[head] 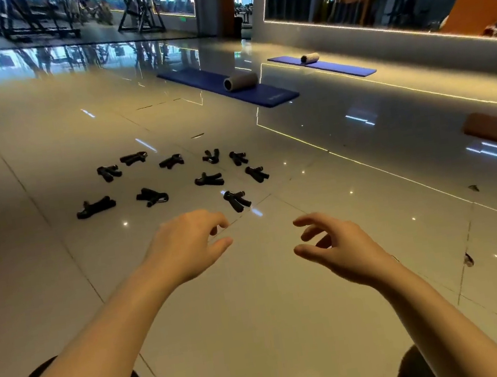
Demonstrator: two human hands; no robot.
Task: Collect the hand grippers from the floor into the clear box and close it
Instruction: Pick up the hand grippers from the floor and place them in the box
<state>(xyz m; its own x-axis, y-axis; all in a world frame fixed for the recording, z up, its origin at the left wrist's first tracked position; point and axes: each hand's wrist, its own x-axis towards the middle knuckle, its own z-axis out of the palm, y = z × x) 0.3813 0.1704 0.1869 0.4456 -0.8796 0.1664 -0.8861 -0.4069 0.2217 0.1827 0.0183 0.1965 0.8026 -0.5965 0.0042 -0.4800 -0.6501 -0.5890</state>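
Black V-shaped hand grippers — scattered, apart — on glossy floor

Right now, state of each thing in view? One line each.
Left hand: empty, fingers loosely curled, raised over the floor.
Right hand: empty, fingers spread and relaxed.
Hand grippers: ten, all scattered on the floor, none picked up.
Near blue mat: laid flat.
Foam roller: lying on its side on the near mat.
Clear box: not in view.

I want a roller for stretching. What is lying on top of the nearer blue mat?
A grey foam roller lies on the nearer blue mat, the only thing visible on it.
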